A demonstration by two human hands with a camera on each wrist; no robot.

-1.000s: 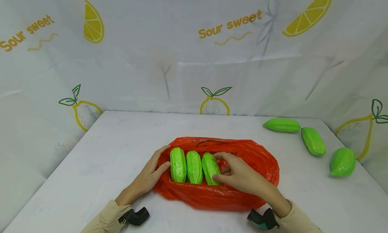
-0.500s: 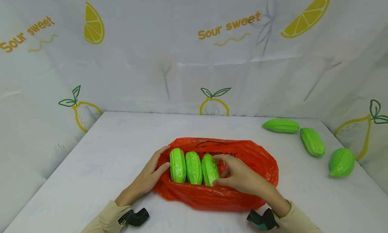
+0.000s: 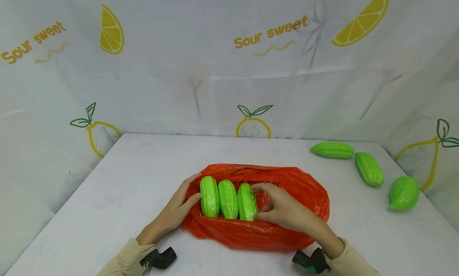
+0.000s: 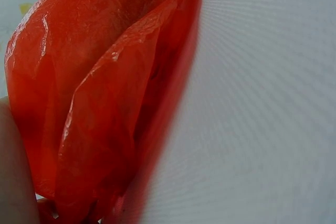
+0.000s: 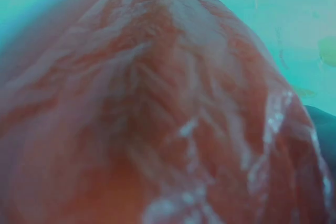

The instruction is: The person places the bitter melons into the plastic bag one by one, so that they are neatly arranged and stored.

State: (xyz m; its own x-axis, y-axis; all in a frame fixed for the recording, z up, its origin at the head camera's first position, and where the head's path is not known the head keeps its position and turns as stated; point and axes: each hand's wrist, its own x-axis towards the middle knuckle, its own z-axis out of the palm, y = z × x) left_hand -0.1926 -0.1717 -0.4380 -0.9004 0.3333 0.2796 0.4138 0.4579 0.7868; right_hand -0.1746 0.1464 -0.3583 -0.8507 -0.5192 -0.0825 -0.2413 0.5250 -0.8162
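Observation:
Three bright green, ridged bitter melons lie side by side in an opened red plastic bag (image 3: 251, 234): a left one (image 3: 209, 197), a middle one (image 3: 228, 199) and a right one (image 3: 247, 202). My right hand (image 3: 283, 208) holds the right bitter melon at its right side, forefinger near the far end, thumb near the close end. Along the bag's left rim rests my left hand (image 3: 177, 204), fingers stretched out and thumb pointing at the left melon. Red plastic (image 4: 100, 77) fills much of the left wrist view; the right wrist view is a blurred stretch of bag (image 5: 173, 98).
At the table's right side lie three more bitter melons: one at the back (image 3: 332, 150), one tilted beside it (image 3: 369, 169) and one closer (image 3: 404, 193). They rest on a white table (image 3: 136, 168). A white curtain (image 3: 161, 80) with lemon prints hangs behind.
The right bitter melon has shifted slightly left and stands straighter, close against the middle one. My right thumb has slid from over its face to its edge. The left hand stays put.

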